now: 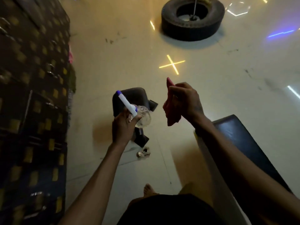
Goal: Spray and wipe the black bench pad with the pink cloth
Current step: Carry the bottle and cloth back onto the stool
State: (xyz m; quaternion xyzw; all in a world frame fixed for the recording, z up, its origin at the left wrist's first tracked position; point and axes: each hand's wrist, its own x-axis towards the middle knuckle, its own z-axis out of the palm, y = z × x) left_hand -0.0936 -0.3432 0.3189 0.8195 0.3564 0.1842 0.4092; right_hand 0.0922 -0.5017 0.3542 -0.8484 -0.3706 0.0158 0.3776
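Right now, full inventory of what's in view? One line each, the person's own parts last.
spray bottle: 1, clear with white and blue head, held centre frame
cloth: 1, pink, hanging from the right hand
bench pad: 1, black, lower right
tyre: 1, black, on the floor at top
stool: 1, dark, on the floor behind the bottle
lockers: 1 bank, dark with yellow tags, left edge
left hand: 1, fingers grip the spray bottle
right hand: 1, fingers grip the cloth
foot: 1, bare, bottom centre

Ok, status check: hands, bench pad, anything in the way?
Left hand grips spray bottle. Right hand holds pink cloth. Bench pad untouched, nothing on it.
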